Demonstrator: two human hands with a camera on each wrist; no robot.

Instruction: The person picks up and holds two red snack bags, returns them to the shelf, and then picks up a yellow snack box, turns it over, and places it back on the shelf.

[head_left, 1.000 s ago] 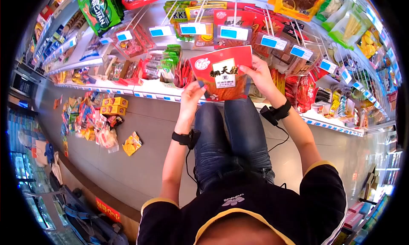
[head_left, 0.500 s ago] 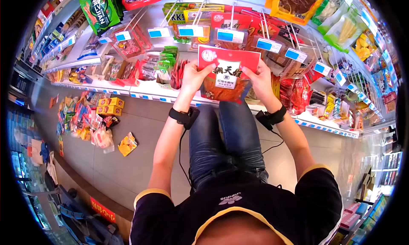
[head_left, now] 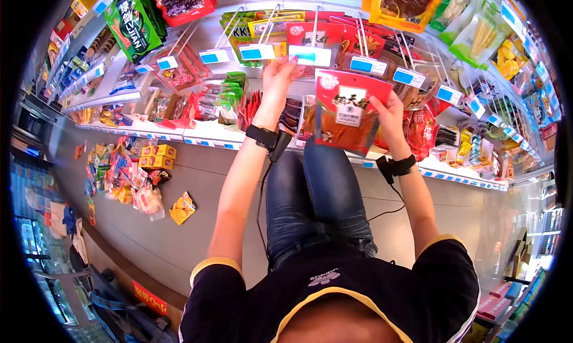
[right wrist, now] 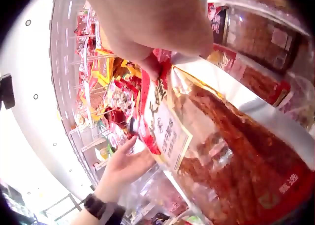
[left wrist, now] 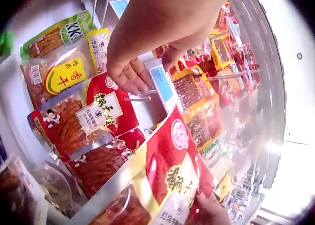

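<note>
My right hand (head_left: 391, 116) pinches a red pouch of brown snack strips (head_left: 349, 125) by its upper right edge, thumb on the front. The pouch, with a clear window and a white label, hangs in front of the shelf, tilted slightly. My left hand (head_left: 279, 80) is raised to the price tag (head_left: 310, 56) on a display hook. In the left wrist view its thumb and loosely bent fingers (left wrist: 129, 77) stand apart on either side of the tag's plastic holder. Behind that tag hang matching red pouches (left wrist: 74, 121).
Hooks with other snack packs, such as a green bag (head_left: 134, 23), fill the rack. Small packs line the lower shelf (head_left: 218, 137). A pile of snacks with yellow boxes (head_left: 158, 157) and one yellow packet (head_left: 182, 208) lie on the floor at left.
My left hand has let go of the pouch and moved up to the price tag. My right hand alone now holds the pouch, shifted to the right.
</note>
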